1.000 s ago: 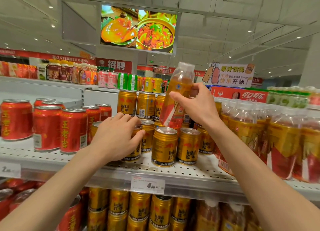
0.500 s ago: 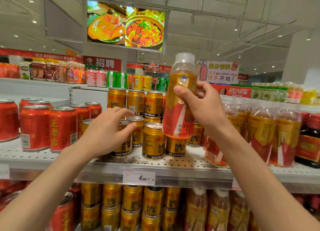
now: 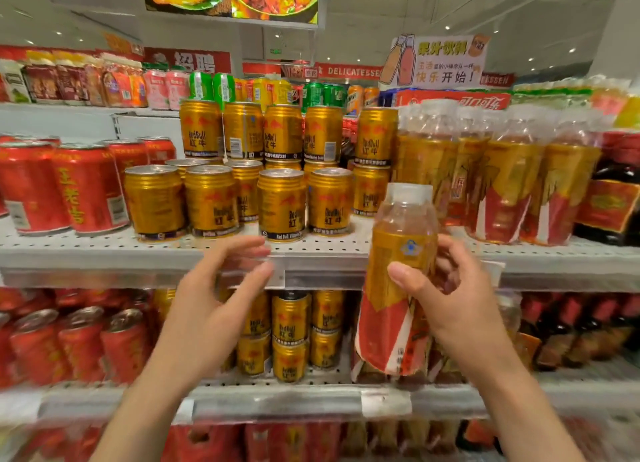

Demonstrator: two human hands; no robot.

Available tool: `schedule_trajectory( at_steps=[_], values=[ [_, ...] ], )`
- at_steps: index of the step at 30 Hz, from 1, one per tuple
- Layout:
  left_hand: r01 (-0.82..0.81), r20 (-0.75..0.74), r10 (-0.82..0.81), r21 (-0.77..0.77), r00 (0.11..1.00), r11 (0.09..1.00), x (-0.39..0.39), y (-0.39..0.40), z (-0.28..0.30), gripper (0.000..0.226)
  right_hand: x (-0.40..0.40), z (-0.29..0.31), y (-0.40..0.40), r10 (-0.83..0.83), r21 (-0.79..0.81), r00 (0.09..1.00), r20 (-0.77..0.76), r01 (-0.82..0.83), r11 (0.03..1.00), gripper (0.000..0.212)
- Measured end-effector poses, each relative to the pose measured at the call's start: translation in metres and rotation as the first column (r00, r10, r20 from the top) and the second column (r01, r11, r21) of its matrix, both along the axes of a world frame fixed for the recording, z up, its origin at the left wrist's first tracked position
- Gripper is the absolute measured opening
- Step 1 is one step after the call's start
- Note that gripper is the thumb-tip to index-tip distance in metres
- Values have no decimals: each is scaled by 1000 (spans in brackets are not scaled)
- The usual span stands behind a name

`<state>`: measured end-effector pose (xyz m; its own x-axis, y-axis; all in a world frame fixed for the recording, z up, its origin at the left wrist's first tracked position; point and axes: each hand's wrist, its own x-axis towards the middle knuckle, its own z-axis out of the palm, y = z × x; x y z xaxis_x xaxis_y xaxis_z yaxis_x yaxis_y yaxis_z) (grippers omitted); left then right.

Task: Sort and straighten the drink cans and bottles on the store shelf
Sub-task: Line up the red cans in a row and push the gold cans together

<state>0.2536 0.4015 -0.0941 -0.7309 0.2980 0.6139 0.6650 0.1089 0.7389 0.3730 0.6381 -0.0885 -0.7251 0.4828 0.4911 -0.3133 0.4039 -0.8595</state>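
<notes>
My right hand [image 3: 453, 298] grips a plastic bottle [image 3: 398, 271] with a gold and red label and a clear cap, held upright in front of the shelf edge. My left hand [image 3: 211, 302] hovers empty, fingers spread, just below the front edge of the perforated shelf [image 3: 311, 250]. On that shelf stand gold Red Bull cans [image 3: 280, 205] in rows, with a second layer stacked behind. Matching gold and red bottles [image 3: 502, 184] stand to the right of the cans.
Red cans [image 3: 86, 187] fill the shelf's left side. Dark bottles with red labels [image 3: 613, 201] stand at the far right. The shelf below holds more red cans [image 3: 79, 343], gold cans [image 3: 291, 330] and bottles. A top shelf carries mixed drinks [image 3: 156, 83].
My left hand let go of the gold can and pulled back below the shelf edge. My right hand lowered the bottle down and to the right. The view has tilted down.
</notes>
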Motion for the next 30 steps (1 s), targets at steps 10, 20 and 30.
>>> schedule_trajectory(
  at_steps=[10,20,30],
  values=[
    [-9,289,-12,73,957,997,76,72,-62,19,61,-65,64,-23,-106,987,157,40,994,70],
    [49,273,-64,60,960,997,88,120,-44,21,90,-50,99,-48,-121,984,171,70,990,62],
    [13,-72,-15,-26,997,1000,44,174,21,39,77,31,112,-201,65,978,-61,205,977,65]
  ],
)
